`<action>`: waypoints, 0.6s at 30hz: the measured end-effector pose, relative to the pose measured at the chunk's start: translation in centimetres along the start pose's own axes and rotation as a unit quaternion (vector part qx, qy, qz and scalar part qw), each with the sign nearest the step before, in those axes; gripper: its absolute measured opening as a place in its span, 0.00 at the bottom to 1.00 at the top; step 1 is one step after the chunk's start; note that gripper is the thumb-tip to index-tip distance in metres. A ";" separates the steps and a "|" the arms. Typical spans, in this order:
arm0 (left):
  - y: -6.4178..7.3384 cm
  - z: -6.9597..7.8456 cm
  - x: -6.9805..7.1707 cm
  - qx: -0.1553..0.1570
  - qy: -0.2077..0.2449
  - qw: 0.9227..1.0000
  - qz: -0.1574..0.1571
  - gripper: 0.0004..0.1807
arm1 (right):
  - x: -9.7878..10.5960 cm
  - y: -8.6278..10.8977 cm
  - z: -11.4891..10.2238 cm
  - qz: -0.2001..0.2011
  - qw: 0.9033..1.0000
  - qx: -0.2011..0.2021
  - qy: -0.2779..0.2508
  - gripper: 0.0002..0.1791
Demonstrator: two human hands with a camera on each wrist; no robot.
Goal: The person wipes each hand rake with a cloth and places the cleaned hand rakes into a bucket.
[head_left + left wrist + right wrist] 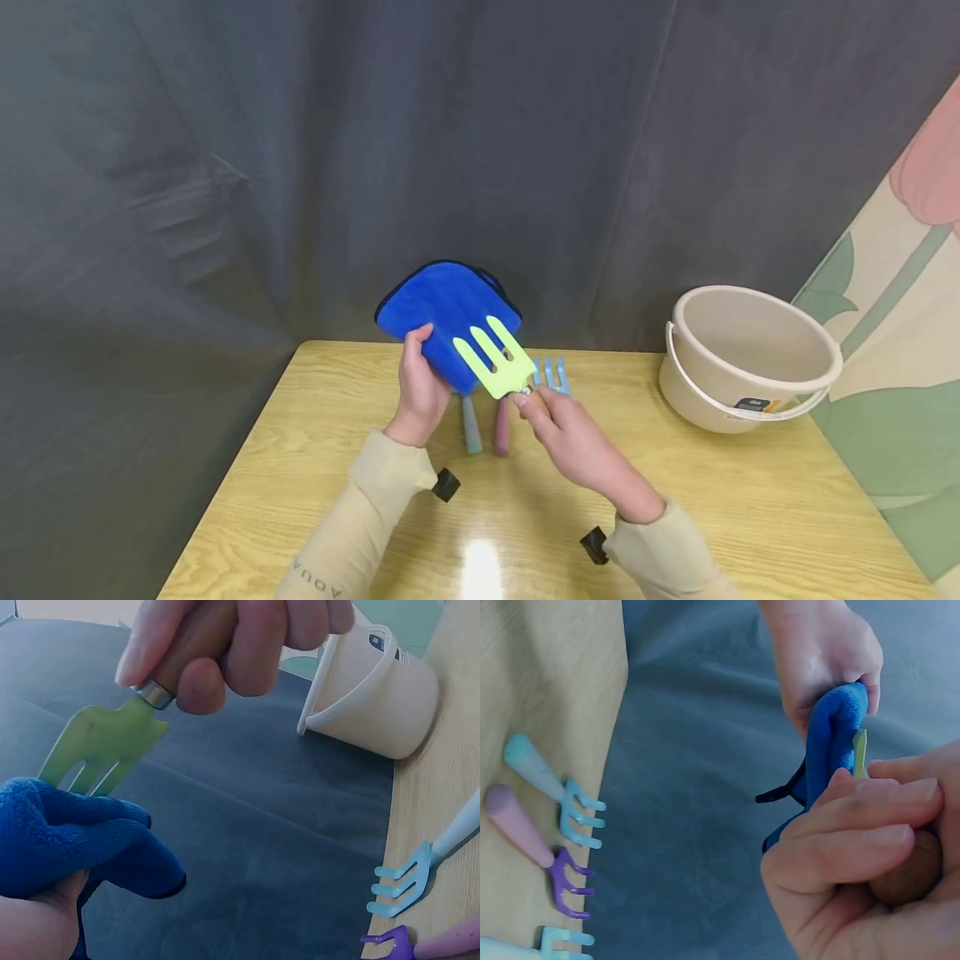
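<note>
My left hand (422,392) grips a blue cloth (420,304) with dark edging, its thumb on the upper face. In my right hand (577,442) is a hand fork with yellow-green tines (498,379). The fingers curl round its wooden handle (199,645), just behind the metal collar. The tines lie over the cloth in the head view; in the left wrist view their tips reach the cloth (82,840). Whether they press on it I cannot tell. Both things are held up above the table.
Three small hand rakes lie on the wooden table (360,375) behind my hands: a purple one with a pink handle (521,825), a light blue one (540,772) and another pale blue one (555,941). A beige bucket (705,400) stands at right; a dark curtain (480,150) hangs behind.
</note>
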State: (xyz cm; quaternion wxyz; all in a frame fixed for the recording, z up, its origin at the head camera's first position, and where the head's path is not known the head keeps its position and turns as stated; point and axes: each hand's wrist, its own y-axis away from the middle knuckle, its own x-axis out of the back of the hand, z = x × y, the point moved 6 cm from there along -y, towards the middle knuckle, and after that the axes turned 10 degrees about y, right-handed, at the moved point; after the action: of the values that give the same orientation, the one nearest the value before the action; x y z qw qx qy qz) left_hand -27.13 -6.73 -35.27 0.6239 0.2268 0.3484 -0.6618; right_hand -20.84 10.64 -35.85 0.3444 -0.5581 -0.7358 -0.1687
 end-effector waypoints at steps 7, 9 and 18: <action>0.8 -0.5 -0.7 0.009 -0.012 1.000 -0.003 0.21 | 0.5 -0.2 -0.5 0.007 1.000 0.012 0.010 0.19; 1.1 -0.8 -0.8 0.013 -0.021 1.000 -0.001 0.20 | 0.5 -0.2 -0.6 0.006 1.000 0.014 0.005 0.19; 1.4 -1.6 -1.0 0.023 -0.005 1.000 -0.011 0.23 | 0.6 -0.5 0.0 0.011 1.000 0.006 -0.007 0.21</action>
State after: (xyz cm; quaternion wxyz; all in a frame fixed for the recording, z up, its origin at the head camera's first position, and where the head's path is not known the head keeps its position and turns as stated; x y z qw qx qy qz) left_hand -25.82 -4.79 -35.86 0.6131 0.2337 0.3325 -0.6774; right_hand -21.37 10.86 -35.36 0.3444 -0.5649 -0.7333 -0.1566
